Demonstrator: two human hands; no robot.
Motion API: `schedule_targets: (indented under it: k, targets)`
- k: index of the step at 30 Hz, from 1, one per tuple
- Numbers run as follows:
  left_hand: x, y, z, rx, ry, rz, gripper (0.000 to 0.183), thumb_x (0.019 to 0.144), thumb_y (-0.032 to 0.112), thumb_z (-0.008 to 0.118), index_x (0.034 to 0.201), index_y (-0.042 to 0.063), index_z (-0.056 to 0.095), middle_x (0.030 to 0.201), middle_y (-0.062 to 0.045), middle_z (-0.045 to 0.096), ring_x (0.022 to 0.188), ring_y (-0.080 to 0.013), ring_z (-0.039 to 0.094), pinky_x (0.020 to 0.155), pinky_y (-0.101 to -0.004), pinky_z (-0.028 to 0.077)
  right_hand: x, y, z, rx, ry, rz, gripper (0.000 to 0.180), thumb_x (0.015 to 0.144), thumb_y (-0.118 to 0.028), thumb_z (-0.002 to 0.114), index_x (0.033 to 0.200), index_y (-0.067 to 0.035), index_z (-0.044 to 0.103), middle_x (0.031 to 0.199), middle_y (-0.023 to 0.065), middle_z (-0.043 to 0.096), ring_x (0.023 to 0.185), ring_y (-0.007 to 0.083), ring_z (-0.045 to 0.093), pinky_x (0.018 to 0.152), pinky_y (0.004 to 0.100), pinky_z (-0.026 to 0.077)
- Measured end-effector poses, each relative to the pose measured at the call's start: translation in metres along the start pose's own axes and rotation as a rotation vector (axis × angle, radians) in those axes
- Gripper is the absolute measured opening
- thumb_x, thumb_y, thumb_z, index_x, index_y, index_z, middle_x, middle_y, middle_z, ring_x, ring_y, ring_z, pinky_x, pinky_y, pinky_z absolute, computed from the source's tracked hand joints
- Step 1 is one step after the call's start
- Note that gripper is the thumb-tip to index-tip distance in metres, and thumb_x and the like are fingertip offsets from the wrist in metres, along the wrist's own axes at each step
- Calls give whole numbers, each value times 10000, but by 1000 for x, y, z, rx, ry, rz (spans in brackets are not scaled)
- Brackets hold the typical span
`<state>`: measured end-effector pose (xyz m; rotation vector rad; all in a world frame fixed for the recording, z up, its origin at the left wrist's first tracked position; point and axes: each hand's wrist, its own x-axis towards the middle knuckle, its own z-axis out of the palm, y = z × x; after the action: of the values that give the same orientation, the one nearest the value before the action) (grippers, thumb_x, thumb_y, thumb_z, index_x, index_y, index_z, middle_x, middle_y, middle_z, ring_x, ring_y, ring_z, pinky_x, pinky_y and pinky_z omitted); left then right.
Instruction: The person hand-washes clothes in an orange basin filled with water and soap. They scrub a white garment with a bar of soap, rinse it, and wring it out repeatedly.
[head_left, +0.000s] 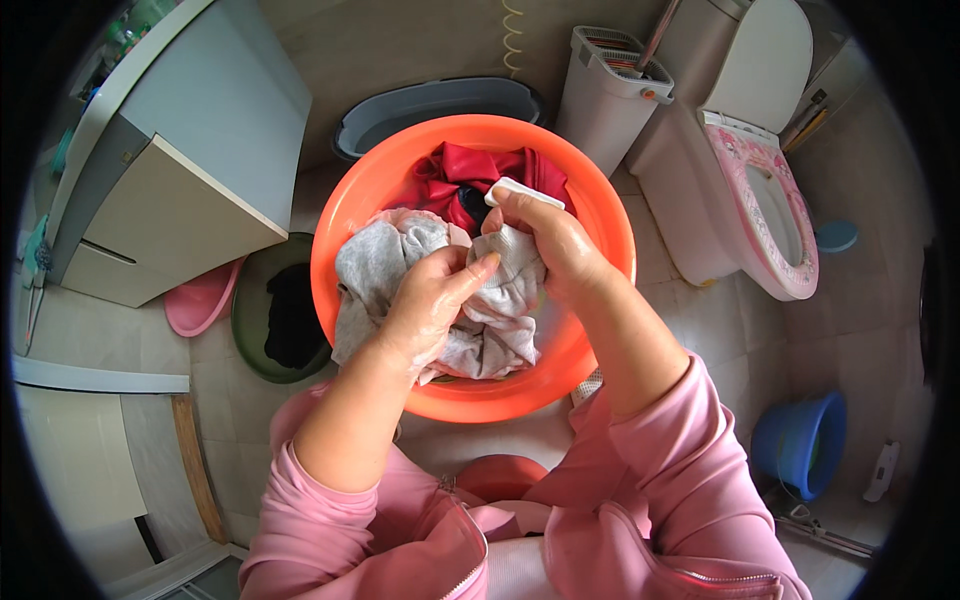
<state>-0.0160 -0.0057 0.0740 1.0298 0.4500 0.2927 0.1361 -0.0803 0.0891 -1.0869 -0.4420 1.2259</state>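
Observation:
Both hands are over an orange plastic basin (337, 202) that holds wet clothes. My left hand (429, 304) grips a light grey garment (375, 255), its thumb pressed on the ribbed part. My right hand (551, 236) holds a white bar (526, 193), which looks like soap, between thumb and fingers. A ribbed end of the grey cloth lies against that hand too. Wet suds show on my left wrist. Behind the bar, a red garment (469, 165) lies at the far side of the basin, with a small dark patch of cloth beside it. Some cloudy water shows at the right.
A grey oval tub (442, 101) and a mop bucket (600, 97) stand behind the basin. The toilet (697, 210) is at the right, a blue bucket (796, 442) lower right. A cabinet (202, 150), pink basin (199, 300) and green basin with black cloth (247, 322) are left.

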Motion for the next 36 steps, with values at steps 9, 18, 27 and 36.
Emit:
schedule_targets:
  k: [9, 18, 27, 36]
  targets:
    - [-6, 6, 4, -59, 109, 227, 185, 947, 251, 578, 985, 73, 612, 912, 22, 601, 853, -70, 550, 789, -249, 447, -6, -13, -23, -146, -279, 0, 170, 837, -197, 703, 906, -46, 664, 812, 18, 647, 759, 105, 604, 681, 246, 472]
    - [1, 8, 14, -219, 376, 91, 220, 970, 292, 531, 934, 84, 594, 848, 14, 582, 742, -70, 553, 658, -230, 465, -15, 9, 13, -236, 224, -256, 284, 867, -197, 630, 638, -38, 578, 579, 45, 564, 458, 132, 515, 420, 287, 407]
    - [15, -28, 20, -388, 252, 2, 228, 953, 247, 454, 949, 55, 578, 862, -49, 602, 778, -144, 584, 696, -300, 490, 4, 41, 30, -1107, 501, -1005, 271, 756, -128, 691, 555, -53, 525, 554, 150, 519, 481, 315, 534, 460, 397, 433]
    - [18, -29, 31, -365, 507, 86, 202, 893, 219, 495, 865, 46, 595, 814, -40, 580, 754, -142, 558, 680, -276, 463, 13, 50, 26, -1090, 612, -724, 350, 845, -239, 602, 547, -57, 598, 556, 169, 559, 521, 362, 570, 499, 431, 455]
